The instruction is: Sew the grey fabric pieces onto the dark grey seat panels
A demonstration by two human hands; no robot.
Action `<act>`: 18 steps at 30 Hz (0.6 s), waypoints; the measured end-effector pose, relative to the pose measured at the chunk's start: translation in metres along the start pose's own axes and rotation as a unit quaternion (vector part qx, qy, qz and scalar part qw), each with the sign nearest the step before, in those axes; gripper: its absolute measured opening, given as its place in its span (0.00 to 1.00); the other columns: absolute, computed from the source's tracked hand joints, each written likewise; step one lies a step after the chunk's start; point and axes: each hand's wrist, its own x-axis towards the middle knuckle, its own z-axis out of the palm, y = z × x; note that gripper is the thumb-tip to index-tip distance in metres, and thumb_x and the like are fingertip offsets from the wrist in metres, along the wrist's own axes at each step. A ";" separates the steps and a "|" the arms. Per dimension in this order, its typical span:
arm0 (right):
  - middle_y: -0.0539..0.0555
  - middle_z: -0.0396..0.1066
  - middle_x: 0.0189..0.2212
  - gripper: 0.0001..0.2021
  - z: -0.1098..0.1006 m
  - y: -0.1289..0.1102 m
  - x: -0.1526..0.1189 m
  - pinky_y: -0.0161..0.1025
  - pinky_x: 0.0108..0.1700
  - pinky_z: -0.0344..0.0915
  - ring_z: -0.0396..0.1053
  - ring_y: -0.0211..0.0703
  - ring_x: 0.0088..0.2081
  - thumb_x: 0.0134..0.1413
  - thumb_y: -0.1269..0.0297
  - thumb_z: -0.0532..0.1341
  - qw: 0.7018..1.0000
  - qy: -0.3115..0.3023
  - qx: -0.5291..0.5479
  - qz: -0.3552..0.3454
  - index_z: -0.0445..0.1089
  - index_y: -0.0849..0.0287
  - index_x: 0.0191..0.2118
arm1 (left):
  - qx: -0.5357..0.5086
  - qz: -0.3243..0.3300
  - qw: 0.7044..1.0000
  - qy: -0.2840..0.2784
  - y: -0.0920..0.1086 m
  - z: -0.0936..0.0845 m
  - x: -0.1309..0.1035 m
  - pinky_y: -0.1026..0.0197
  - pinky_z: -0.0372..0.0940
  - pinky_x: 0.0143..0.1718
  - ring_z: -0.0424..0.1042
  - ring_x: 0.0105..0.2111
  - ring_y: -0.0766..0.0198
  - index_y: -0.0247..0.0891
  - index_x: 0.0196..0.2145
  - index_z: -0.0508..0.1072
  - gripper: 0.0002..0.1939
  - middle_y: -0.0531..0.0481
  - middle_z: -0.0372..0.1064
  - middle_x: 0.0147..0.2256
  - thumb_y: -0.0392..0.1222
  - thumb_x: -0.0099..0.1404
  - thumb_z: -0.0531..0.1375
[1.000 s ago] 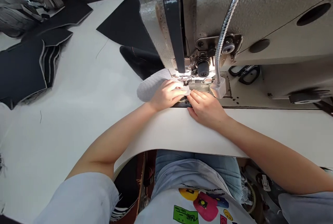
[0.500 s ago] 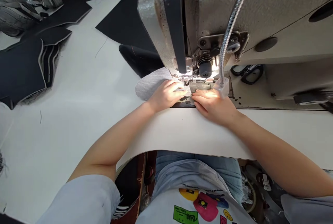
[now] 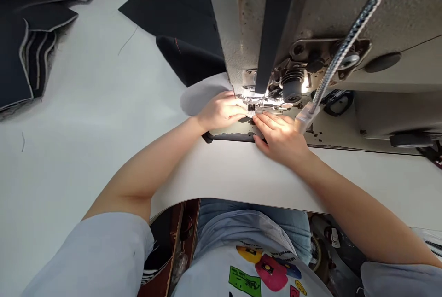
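Note:
A light grey, rounded fabric piece (image 3: 203,94) lies at the left of the sewing machine (image 3: 235,20), partly under its head. My left hand (image 3: 221,112) is closed on this piece, thumb and fingers together at its near edge, by the presser foot. Its narrow tip shows between my two hands. Just right of the foot, my right hand (image 3: 279,136) rests flat on the machine bed, fingers stretched and thumb apart, fingertips touching the tip. The needle itself cannot be made out. Behind the grey piece lies a black folded piece (image 3: 186,60) with a reddish stitch line.
Black-handled scissors (image 3: 338,102) lie under the machine arm. A flexible metal lamp neck (image 3: 359,25) hangs down close to my right hand. Stacked black fabric pieces (image 3: 14,62) are at the left of the white table (image 3: 103,103), and a flat black sheet (image 3: 169,2) lies behind.
The view has shifted, so the machine head appears further right. The grey piece shows less around my left hand, and my right hand's fingers are spread wider.

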 end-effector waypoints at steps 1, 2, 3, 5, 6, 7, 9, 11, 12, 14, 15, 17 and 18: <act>0.60 0.68 0.58 0.22 0.001 0.001 0.001 0.51 0.61 0.58 0.64 0.53 0.60 0.65 0.64 0.51 1.000 0.004 -0.001 0.001 0.65 0.65 0.61 | 0.003 0.000 1.000 0.002 -0.003 0.001 0.002 0.54 0.68 0.48 0.73 0.41 0.61 0.43 0.35 0.79 0.17 0.50 0.77 0.36 0.47 0.72 0.52; 0.60 0.68 0.58 0.22 0.002 0.001 0.001 0.51 0.62 0.58 0.64 0.53 0.60 0.66 0.63 0.51 1.000 0.008 -0.002 0.003 0.66 0.65 0.60 | 0.008 -0.002 1.000 0.005 -0.006 0.002 0.003 0.54 0.69 0.48 0.73 0.42 0.61 0.42 0.35 0.79 0.18 0.50 0.77 0.36 0.47 0.72 0.52; 0.60 0.69 0.58 0.21 0.003 0.002 0.002 0.51 0.62 0.58 0.65 0.53 0.59 0.66 0.63 0.51 1.000 0.013 -0.002 0.004 0.66 0.65 0.60 | 0.012 -0.008 1.000 0.008 -0.009 0.004 0.004 0.54 0.69 0.48 0.73 0.43 0.60 0.42 0.34 0.79 0.18 0.49 0.77 0.36 0.47 0.72 0.52; 0.59 0.70 0.57 0.21 0.003 0.003 0.003 0.51 0.62 0.59 0.66 0.53 0.59 0.66 0.64 0.51 1.000 0.020 -0.001 0.004 0.67 0.64 0.59 | 0.019 -0.023 0.999 0.015 -0.012 0.006 0.006 0.54 0.68 0.49 0.73 0.44 0.59 0.40 0.32 0.79 0.18 0.49 0.76 0.37 0.46 0.71 0.52; 0.59 0.70 0.56 0.21 0.003 0.003 0.003 0.51 0.61 0.59 0.66 0.53 0.58 0.66 0.64 0.51 1.000 0.022 0.000 0.003 0.68 0.64 0.59 | 0.020 -0.029 0.999 0.018 -0.012 0.007 0.006 0.54 0.68 0.49 0.73 0.45 0.59 0.40 0.32 0.79 0.17 0.48 0.76 0.37 0.45 0.71 0.53; 0.59 0.70 0.56 0.20 0.003 0.003 0.003 0.51 0.61 0.60 0.66 0.52 0.58 0.66 0.64 0.51 1.000 0.023 0.000 0.002 0.68 0.64 0.59 | 0.020 -0.032 0.999 0.023 -0.013 0.008 0.006 0.54 0.68 0.49 0.72 0.45 0.59 0.39 0.31 0.78 0.17 0.48 0.75 0.37 0.45 0.71 0.53; 0.60 0.71 0.56 0.20 0.001 0.002 0.004 0.50 0.60 0.62 0.66 0.53 0.58 0.65 0.65 0.51 1.000 0.022 -0.003 -0.001 0.69 0.65 0.57 | 0.018 -0.032 0.999 0.029 -0.013 0.009 0.006 0.55 0.68 0.49 0.72 0.44 0.58 0.38 0.30 0.78 0.16 0.47 0.75 0.36 0.44 0.70 0.54; 0.60 0.71 0.55 0.20 0.000 0.001 0.005 0.51 0.59 0.63 0.67 0.53 0.58 0.65 0.66 0.51 1.000 0.019 -0.005 -0.004 0.70 0.66 0.57 | 0.019 -0.033 0.999 0.033 -0.012 0.009 0.006 0.55 0.68 0.48 0.72 0.43 0.58 0.38 0.30 0.78 0.16 0.47 0.74 0.35 0.44 0.70 0.54; 0.60 0.71 0.55 0.19 -0.001 0.001 0.005 0.51 0.60 0.63 0.67 0.53 0.58 0.65 0.66 0.51 1.000 0.017 -0.005 -0.006 0.70 0.65 0.56 | 0.022 -0.034 0.999 0.033 -0.012 0.009 0.006 0.55 0.68 0.47 0.72 0.42 0.58 0.38 0.30 0.77 0.16 0.47 0.74 0.35 0.44 0.70 0.54; 0.59 0.71 0.56 0.19 -0.002 0.001 0.005 0.51 0.60 0.63 0.67 0.53 0.58 0.65 0.66 0.52 1.000 0.015 -0.009 -0.007 0.70 0.64 0.56 | 0.030 -0.040 0.998 0.031 -0.011 0.009 0.006 0.55 0.68 0.46 0.72 0.41 0.58 0.38 0.29 0.77 0.16 0.47 0.73 0.34 0.43 0.70 0.54; 0.59 0.71 0.56 0.19 -0.002 0.001 0.005 0.51 0.60 0.63 0.67 0.53 0.58 0.65 0.66 0.52 1.000 0.016 -0.014 -0.009 0.70 0.65 0.56 | 0.033 -0.041 0.998 0.029 -0.011 0.010 0.006 0.55 0.68 0.46 0.72 0.41 0.58 0.38 0.29 0.77 0.16 0.47 0.73 0.34 0.43 0.69 0.54; 0.59 0.71 0.56 0.19 -0.002 0.001 0.005 0.49 0.59 0.63 0.68 0.52 0.57 0.65 0.66 0.52 0.999 0.023 -0.026 -0.016 0.71 0.66 0.55 | 0.037 -0.039 0.998 0.033 -0.011 0.010 0.006 0.55 0.68 0.45 0.71 0.40 0.59 0.38 0.29 0.78 0.15 0.47 0.72 0.33 0.43 0.69 0.54; 0.59 0.71 0.55 0.19 -0.001 0.002 0.005 0.48 0.59 0.63 0.68 0.52 0.57 0.65 0.66 0.52 0.999 0.027 -0.032 -0.020 0.71 0.67 0.55 | 0.038 -0.036 0.998 0.038 -0.011 0.011 0.006 0.55 0.68 0.45 0.71 0.40 0.59 0.38 0.30 0.78 0.15 0.47 0.72 0.32 0.43 0.69 0.54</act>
